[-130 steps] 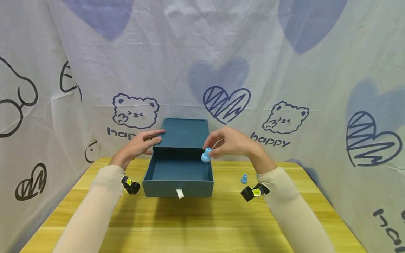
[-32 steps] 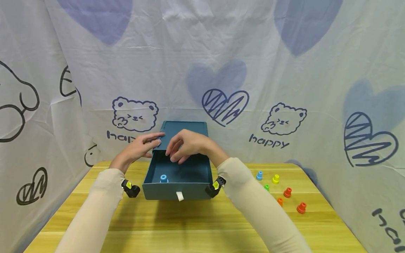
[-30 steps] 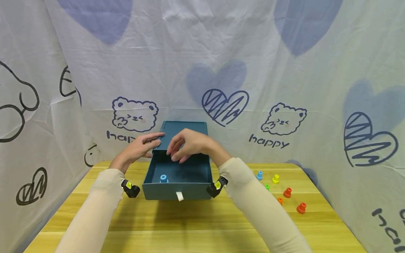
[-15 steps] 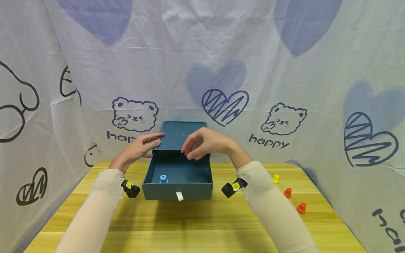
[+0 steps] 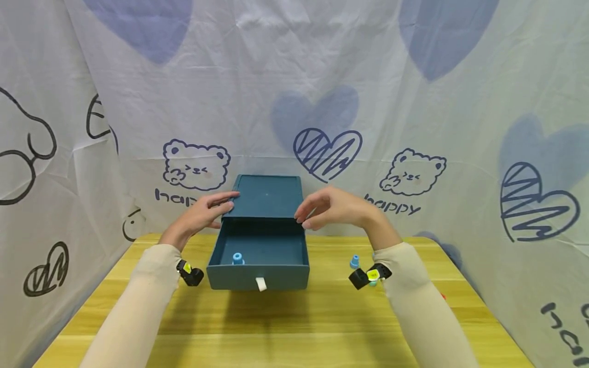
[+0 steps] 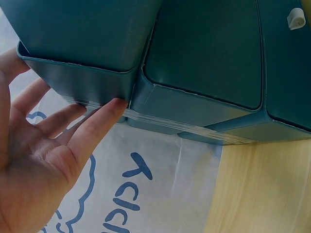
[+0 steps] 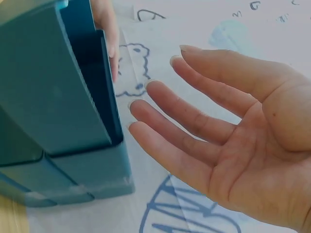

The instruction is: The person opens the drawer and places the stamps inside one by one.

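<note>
The left hand (image 5: 202, 214) is resting flat against the box (image 5: 268, 197), fingers straight. The right hand (image 5: 336, 208) is hovering beside the drawer (image 5: 257, 258), fingers loose and empty.

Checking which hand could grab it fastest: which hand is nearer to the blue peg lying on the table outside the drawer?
Right. The right hand hovers open above and just left of the blue peg; the left hand rests on the box beyond the open drawer.
</note>
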Motion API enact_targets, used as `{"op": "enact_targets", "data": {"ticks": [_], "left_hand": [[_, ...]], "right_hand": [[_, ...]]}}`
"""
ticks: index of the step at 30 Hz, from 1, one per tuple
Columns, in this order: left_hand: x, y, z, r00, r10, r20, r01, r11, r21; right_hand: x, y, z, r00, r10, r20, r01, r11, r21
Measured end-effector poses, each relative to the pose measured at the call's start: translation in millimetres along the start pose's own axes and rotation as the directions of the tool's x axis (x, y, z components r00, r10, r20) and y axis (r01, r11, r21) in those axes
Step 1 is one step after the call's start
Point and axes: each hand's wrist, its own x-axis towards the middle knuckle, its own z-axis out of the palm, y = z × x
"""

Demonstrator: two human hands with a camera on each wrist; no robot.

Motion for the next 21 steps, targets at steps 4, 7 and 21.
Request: {"op": "enact_targets", "data": {"ticks": [4,7,21], "left_hand": [[-0.6,-0.7,-1.0,1.0,-0.007,-0.002,0.007,1.0,-0.005],[-1.5,-0.8,-1.7,1.0,-0.012,-0.002,0.012,1.0,-0.009],[-1.8,0.2,-1.6,1.0,-0.015,0.002,0.015,1.0,-0.02]], "right_hand": [[-8.8,12.4,-3.3,1.0,-0.008,-0.029,0.008,1.0,-0.003],[-13.5,22.2,-4.9,0.999,-0.001,-0.042,0.002,1.0,0.012],[-49.7,59.7,-6.7,0.993,0.032,-0.115,-0.033,0.999,-0.008]]}}
